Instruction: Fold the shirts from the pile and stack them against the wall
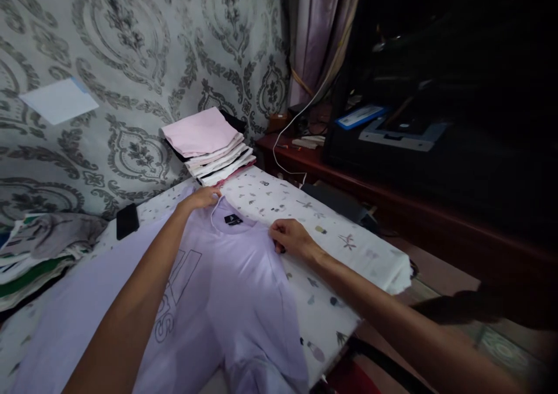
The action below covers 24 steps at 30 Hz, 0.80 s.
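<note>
A lavender T-shirt (244,278) lies spread over the table, its neckline with a dark label pointing away from me and outlined lettering on its front. With fingers closed, my left hand (203,197) holds the shirt by the shoulder left of the collar. My right hand (290,236) pinches the opposite shoulder, thumb and fingers pressed together on the cloth. My left forearm crosses over the shirt and hides part of the lettering. The shirt's lower part runs out of view at the bottom left.
Beyond my left hand stands a stack of folded clothes (200,133), pink on top. A black phone (127,221) and a clothes pile (47,249) lie at the left. The patterned tablecloth (366,260) ends at the right, near a dark red cabinet (300,158) and a white cable (275,149).
</note>
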Each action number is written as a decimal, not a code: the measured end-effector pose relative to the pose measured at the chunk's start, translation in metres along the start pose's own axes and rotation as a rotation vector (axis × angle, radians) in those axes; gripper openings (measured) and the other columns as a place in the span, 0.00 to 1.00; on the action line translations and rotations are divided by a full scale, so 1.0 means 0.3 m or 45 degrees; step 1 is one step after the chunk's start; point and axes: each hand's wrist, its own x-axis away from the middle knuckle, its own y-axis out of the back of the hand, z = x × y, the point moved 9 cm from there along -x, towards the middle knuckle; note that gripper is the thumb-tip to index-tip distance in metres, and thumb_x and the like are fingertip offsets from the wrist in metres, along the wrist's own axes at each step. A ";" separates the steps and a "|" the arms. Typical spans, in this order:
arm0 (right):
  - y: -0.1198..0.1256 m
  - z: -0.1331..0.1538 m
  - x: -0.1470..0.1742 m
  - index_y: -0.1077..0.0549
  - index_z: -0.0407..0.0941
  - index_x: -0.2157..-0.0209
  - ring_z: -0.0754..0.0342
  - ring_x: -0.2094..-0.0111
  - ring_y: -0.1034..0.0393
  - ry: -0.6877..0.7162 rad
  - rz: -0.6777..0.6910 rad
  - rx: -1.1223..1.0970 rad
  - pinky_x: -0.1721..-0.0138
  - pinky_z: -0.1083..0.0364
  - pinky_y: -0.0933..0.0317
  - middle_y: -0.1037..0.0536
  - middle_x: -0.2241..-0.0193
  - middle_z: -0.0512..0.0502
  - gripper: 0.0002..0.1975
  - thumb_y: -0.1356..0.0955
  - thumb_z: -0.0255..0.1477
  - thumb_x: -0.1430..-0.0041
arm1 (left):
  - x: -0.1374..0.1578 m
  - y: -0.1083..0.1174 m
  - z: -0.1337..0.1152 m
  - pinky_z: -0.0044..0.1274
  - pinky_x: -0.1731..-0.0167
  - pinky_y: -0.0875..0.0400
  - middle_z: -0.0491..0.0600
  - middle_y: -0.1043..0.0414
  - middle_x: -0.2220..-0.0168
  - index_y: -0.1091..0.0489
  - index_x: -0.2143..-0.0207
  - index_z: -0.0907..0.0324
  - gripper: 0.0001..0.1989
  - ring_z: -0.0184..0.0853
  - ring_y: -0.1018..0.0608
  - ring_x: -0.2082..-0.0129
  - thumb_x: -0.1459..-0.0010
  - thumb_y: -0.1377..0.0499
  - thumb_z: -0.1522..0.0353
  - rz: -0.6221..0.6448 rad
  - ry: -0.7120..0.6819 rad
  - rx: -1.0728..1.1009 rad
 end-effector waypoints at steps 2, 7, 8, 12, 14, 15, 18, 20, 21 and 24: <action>0.002 0.000 0.000 0.31 0.44 0.77 0.59 0.84 0.34 0.009 -0.005 0.032 0.78 0.61 0.43 0.31 0.89 0.55 0.07 0.36 0.21 0.48 | -0.003 -0.005 -0.004 0.20 0.79 0.41 0.41 0.35 0.80 0.26 0.67 0.58 0.09 0.30 0.32 0.80 0.54 0.42 0.71 -0.022 -0.013 -0.008; 0.013 0.013 0.012 0.31 0.45 0.78 0.58 0.83 0.35 0.051 -0.033 0.113 0.75 0.59 0.41 0.29 0.88 0.55 0.08 0.36 0.21 0.48 | -0.053 0.018 -0.051 0.19 0.77 0.42 0.43 0.35 0.77 0.30 0.72 0.59 0.04 0.30 0.33 0.76 0.52 0.44 0.71 -0.121 -0.068 -0.010; 0.016 0.018 0.015 0.30 0.45 0.78 0.58 0.83 0.35 0.058 -0.041 0.124 0.74 0.59 0.41 0.29 0.88 0.55 0.08 0.36 0.21 0.48 | -0.063 0.025 -0.060 0.19 0.77 0.42 0.43 0.35 0.76 0.30 0.70 0.59 0.06 0.30 0.34 0.76 0.51 0.45 0.71 -0.138 -0.072 -0.002; 0.021 0.029 0.022 0.30 0.45 0.77 0.59 0.84 0.37 0.054 -0.050 0.149 0.74 0.59 0.42 0.28 0.87 0.55 0.09 0.37 0.20 0.47 | -0.085 0.012 -0.079 0.20 0.78 0.41 0.41 0.37 0.78 0.29 0.61 0.60 0.15 0.30 0.35 0.80 0.52 0.48 0.72 -0.049 -0.051 0.038; 0.020 0.031 0.024 0.31 0.45 0.77 0.60 0.85 0.39 0.052 -0.038 0.144 0.75 0.59 0.43 0.29 0.88 0.55 0.09 0.37 0.20 0.47 | -0.080 -0.017 -0.077 0.20 0.80 0.42 0.40 0.37 0.81 0.27 0.60 0.59 0.18 0.30 0.35 0.82 0.55 0.47 0.73 0.093 -0.020 0.053; 0.020 0.031 0.025 0.31 0.45 0.77 0.60 0.85 0.39 0.053 -0.032 0.138 0.76 0.59 0.44 0.29 0.88 0.55 0.09 0.37 0.20 0.47 | -0.073 -0.031 -0.074 0.20 0.81 0.43 0.40 0.37 0.82 0.26 0.61 0.59 0.18 0.30 0.35 0.83 0.57 0.46 0.74 0.165 0.001 0.059; 0.020 0.033 0.028 0.31 0.45 0.77 0.61 0.86 0.41 0.056 -0.017 0.122 0.77 0.59 0.45 0.29 0.88 0.56 0.09 0.37 0.20 0.46 | -0.053 -0.044 -0.063 0.20 0.83 0.45 0.41 0.35 0.83 0.25 0.65 0.59 0.16 0.29 0.36 0.86 0.59 0.44 0.74 0.298 0.055 0.078; 0.022 0.033 0.030 0.32 0.45 0.77 0.61 0.86 0.42 0.050 -0.012 0.107 0.78 0.60 0.45 0.29 0.88 0.55 0.09 0.37 0.20 0.46 | -0.048 -0.030 -0.062 0.20 0.84 0.45 0.41 0.34 0.83 0.27 0.67 0.59 0.13 0.28 0.36 0.87 0.59 0.43 0.75 0.296 0.069 0.101; 0.022 0.033 0.030 0.32 0.45 0.78 0.61 0.86 0.42 0.046 -0.010 0.097 0.78 0.60 0.46 0.29 0.88 0.55 0.09 0.37 0.20 0.46 | -0.049 -0.019 -0.064 0.19 0.84 0.45 0.41 0.34 0.82 0.28 0.66 0.59 0.13 0.28 0.35 0.86 0.58 0.43 0.75 0.266 0.068 0.119; 0.025 0.032 0.029 0.32 0.45 0.78 0.62 0.87 0.42 0.027 -0.009 0.069 0.79 0.61 0.46 0.30 0.88 0.56 0.10 0.37 0.19 0.46 | -0.062 0.006 -0.071 0.19 0.81 0.40 0.41 0.34 0.79 0.33 0.62 0.59 0.12 0.28 0.32 0.84 0.51 0.45 0.74 0.092 0.051 0.180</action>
